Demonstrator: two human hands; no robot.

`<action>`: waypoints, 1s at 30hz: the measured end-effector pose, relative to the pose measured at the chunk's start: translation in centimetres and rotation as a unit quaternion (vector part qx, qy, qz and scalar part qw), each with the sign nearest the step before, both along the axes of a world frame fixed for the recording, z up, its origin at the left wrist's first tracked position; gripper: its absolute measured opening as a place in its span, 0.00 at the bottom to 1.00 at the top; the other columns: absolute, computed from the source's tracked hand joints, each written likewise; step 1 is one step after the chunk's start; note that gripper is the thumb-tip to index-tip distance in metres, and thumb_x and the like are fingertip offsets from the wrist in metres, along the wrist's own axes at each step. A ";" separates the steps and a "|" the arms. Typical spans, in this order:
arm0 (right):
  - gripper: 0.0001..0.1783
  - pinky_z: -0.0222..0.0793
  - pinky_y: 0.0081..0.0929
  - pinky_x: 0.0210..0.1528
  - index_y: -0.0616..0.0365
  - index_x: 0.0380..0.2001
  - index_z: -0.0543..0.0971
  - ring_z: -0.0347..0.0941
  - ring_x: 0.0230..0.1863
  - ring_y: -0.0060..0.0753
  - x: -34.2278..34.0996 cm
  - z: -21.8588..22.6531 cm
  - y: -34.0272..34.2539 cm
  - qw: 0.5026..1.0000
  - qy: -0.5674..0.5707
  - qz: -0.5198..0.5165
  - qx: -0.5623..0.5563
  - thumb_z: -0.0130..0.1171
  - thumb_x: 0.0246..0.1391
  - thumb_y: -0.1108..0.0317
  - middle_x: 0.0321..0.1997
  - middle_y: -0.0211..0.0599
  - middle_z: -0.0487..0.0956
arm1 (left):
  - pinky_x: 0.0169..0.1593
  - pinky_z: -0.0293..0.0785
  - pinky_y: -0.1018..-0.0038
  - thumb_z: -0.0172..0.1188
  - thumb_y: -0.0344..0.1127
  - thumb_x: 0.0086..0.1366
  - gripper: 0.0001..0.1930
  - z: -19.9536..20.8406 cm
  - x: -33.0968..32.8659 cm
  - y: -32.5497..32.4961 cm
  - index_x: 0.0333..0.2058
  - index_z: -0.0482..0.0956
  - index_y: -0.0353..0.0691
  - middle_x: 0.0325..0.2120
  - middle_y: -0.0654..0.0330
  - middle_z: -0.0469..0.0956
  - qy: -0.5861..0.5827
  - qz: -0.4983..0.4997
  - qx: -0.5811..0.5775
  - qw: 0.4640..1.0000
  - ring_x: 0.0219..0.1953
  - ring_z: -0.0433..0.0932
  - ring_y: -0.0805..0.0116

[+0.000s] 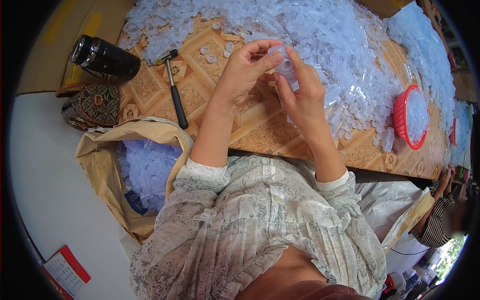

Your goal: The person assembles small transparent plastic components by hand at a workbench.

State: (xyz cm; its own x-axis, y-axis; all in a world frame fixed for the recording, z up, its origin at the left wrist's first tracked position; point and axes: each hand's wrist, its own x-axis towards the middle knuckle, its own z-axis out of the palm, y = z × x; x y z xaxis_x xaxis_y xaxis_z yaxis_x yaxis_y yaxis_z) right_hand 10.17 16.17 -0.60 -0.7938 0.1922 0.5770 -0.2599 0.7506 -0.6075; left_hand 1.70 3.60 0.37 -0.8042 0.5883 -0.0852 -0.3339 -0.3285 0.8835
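Note:
My left hand (243, 71) and my right hand (306, 97) meet above the table's near side, fingertips almost touching. Between them are small clear plastic pieces (286, 65), round at the ends; whether they are joined is too small to tell. The left thumb and fingers pinch the upper part. On the lower part, the right thumb and fingers close from the other side. Beyond both hands spreads a large heap of clear plastic tubes and caps (320, 55). Several loose round caps (212, 58) lie to the left of my left hand.
Left of my arms lie a hammer (176, 95), a black flask (105, 56) and a patterned bag (92, 106). A brown sack (172, 131) of clear pieces stands at the table's front edge. A red basket (400, 117) holds small pieces at right. Another person's striped sleeve (436, 227) shows far right.

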 end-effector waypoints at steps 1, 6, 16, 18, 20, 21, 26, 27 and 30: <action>0.29 0.71 0.35 0.43 0.64 0.53 0.69 0.74 0.42 0.49 0.0 0.1 -0.1 0.999 -0.022 0.005 -0.039 0.63 0.46 0.72 0.42 0.48 0.77 | 0.37 0.75 0.79 0.64 0.32 0.58 0.17 0.0 -0.1 -0.2 0.46 0.76 0.35 0.38 0.63 0.77 0.009 -0.017 -0.006 1.000 0.37 0.74 0.78; 0.25 0.72 0.35 0.37 0.65 0.50 0.70 0.76 0.37 0.48 0.4 0.5 -1.0 0.984 -0.095 0.036 -0.149 0.63 0.48 0.70 0.39 0.51 0.77 | 0.43 0.72 0.82 0.64 0.31 0.58 0.16 -1.6 -0.7 -0.8 0.45 0.77 0.36 0.37 0.63 0.77 0.062 -0.032 0.031 0.997 0.38 0.74 0.79; 0.23 0.73 0.28 0.34 0.62 0.47 0.70 0.77 0.32 0.30 0.6 1.0 -2.7 0.978 -0.126 0.000 -0.166 0.64 0.50 0.65 0.33 0.44 0.78 | 0.47 0.71 0.77 0.64 0.35 0.59 0.17 -2.5 -0.1 -0.8 0.44 0.75 0.33 0.37 0.61 0.78 0.049 0.040 0.077 0.995 0.41 0.75 0.75; 0.23 0.73 0.29 0.34 0.62 0.47 0.69 0.77 0.31 0.31 0.3 1.0 -2.6 0.980 -0.120 0.004 -0.161 0.64 0.51 0.65 0.33 0.46 0.78 | 0.46 0.72 0.74 0.62 0.38 0.60 0.17 -2.5 -0.3 -1.2 0.44 0.75 0.33 0.36 0.60 0.77 0.036 0.042 0.076 0.996 0.41 0.75 0.72; 0.25 0.73 0.35 0.34 0.64 0.49 0.68 0.77 0.31 0.46 -0.3 1.3 -2.1 0.980 -0.123 0.057 -0.145 0.61 0.51 0.63 0.35 0.52 0.77 | 0.46 0.72 0.71 0.60 0.40 0.62 0.17 -2.8 -1.1 -1.8 0.44 0.74 0.34 0.35 0.59 0.77 0.022 0.044 0.076 0.996 0.41 0.75 0.70; 0.26 0.73 0.35 0.36 0.64 0.50 0.67 0.77 0.32 0.46 -0.5 1.8 -1.6 0.979 -0.124 0.046 -0.155 0.60 0.52 0.61 0.36 0.51 0.77 | 0.46 0.72 0.69 0.58 0.42 0.63 0.17 -3.1 -1.9 -2.4 0.43 0.73 0.34 0.35 0.58 0.76 -0.020 0.060 0.137 0.989 0.40 0.75 0.66; 0.13 0.72 0.35 0.39 0.63 0.37 0.78 0.77 0.36 0.46 -1.0 3.5 2.8 0.976 -0.200 -0.025 -0.078 0.55 0.55 0.64 0.35 0.50 0.79 | 0.40 0.70 0.67 0.51 0.51 0.65 0.21 -2.8 -3.7 -4.2 0.41 0.73 0.36 0.32 0.56 0.73 -0.145 0.066 0.259 0.953 0.33 0.72 0.61; 0.13 0.72 0.35 0.39 0.63 0.37 0.78 0.77 0.36 0.46 -1.2 3.3 2.6 0.976 -0.201 -0.022 -0.078 0.55 0.55 0.64 0.35 0.50 0.79 | 0.40 0.70 0.67 0.51 0.51 0.65 0.21 -2.8 -3.7 -4.1 0.41 0.73 0.36 0.32 0.56 0.73 -0.145 0.069 0.259 0.952 0.33 0.72 0.61; 0.07 0.71 0.43 0.38 0.61 0.31 0.78 0.75 0.34 0.51 -2.4 1.7 1.0 0.982 -0.174 0.019 0.072 0.56 0.50 0.69 0.32 0.48 0.77 | 0.34 0.67 0.70 0.49 0.56 0.64 0.24 -3.2 -3.7 -3.8 0.38 0.73 0.38 0.29 0.57 0.70 -0.178 0.085 0.237 0.951 0.29 0.68 0.63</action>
